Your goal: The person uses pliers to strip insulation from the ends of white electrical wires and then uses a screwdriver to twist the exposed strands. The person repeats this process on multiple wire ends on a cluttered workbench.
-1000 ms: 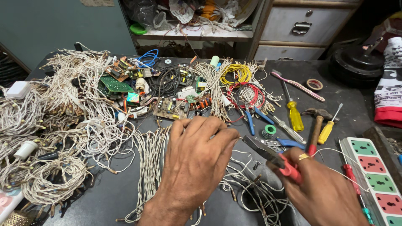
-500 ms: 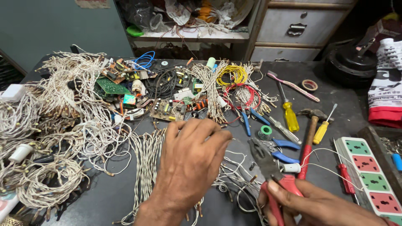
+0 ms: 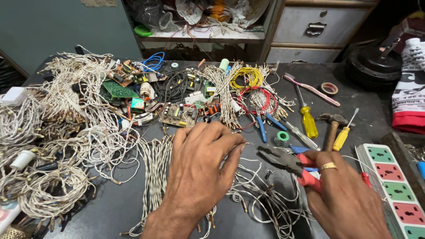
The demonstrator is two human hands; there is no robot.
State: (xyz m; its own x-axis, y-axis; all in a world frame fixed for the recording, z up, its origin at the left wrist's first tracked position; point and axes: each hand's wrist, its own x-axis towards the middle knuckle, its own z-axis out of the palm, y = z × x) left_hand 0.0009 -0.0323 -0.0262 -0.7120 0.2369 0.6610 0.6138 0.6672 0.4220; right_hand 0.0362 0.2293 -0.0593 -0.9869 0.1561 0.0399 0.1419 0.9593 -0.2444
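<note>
The right hand [image 3: 345, 199] is wrapped around the red handles of a pair of pliers [image 3: 290, 163], whose dark nose points left toward the left hand [image 3: 199, 172]. The left hand lies knuckles up over the dark table [image 3: 102, 217], its fingertips pinching the end of a thin white wire [image 3: 248, 146] just short of the pliers' nose; the pinch itself is half hidden, so it may be two twisted strands and not one. The wire looks light and limp, likely to flop and tangle with the loose white loops lying under both hands, so it is best held close to its free end, where it stays stiff enough to aim. The pliers look heavy and rigid, with grippy sleeves, and sit well held far back on the handles. To the right lies one white power strip [image 3: 389, 186] with coloured sockets. Past the hands lie two yellow-handled screwdrivers [image 3: 308, 121], one hammer [image 3: 332, 128], one small green roll of tape [image 3: 281, 138] and a second pair of pliers with blue handles [image 3: 265, 121]. Further back lie one red coil [image 3: 259, 99], one yellow coil [image 3: 245, 77], at least three circuit boards [image 3: 179, 115], and heaps of twisted white wire bundles [image 3: 53, 132] too many to count.
</note>
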